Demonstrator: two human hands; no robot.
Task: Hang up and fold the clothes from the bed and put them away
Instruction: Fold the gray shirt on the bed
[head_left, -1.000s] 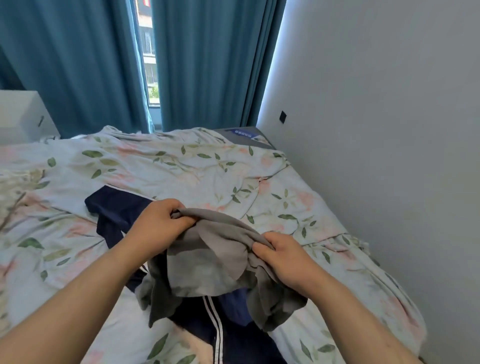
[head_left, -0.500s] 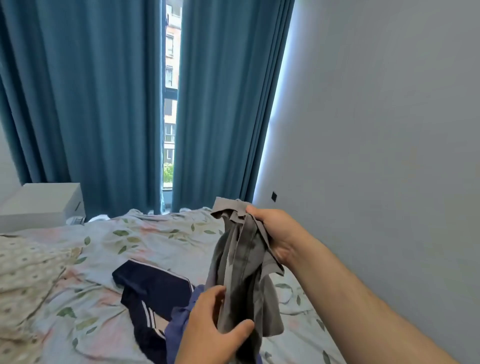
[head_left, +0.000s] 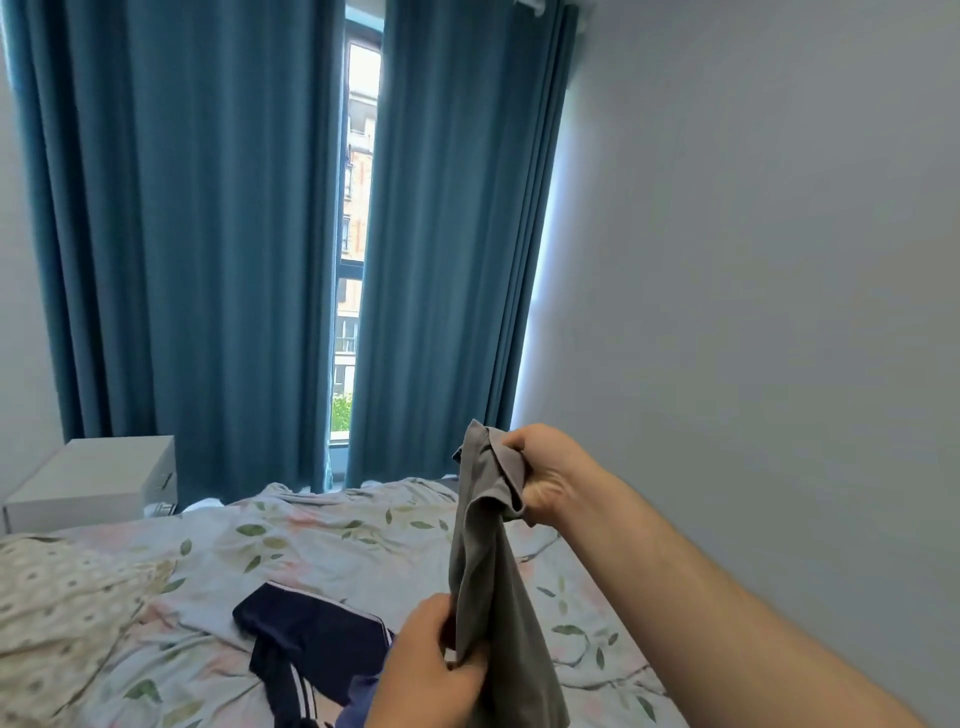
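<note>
Grey garment held above the bed: right hand grips its top, left hand pinches lower down. A loosened pinch probably lets it bunch, apparently still unsorted.

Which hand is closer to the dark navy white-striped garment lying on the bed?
Left. The left hand, low, is beside the navy white-striped garment; the right hand is high above it, gripping the grey cloth.
</note>
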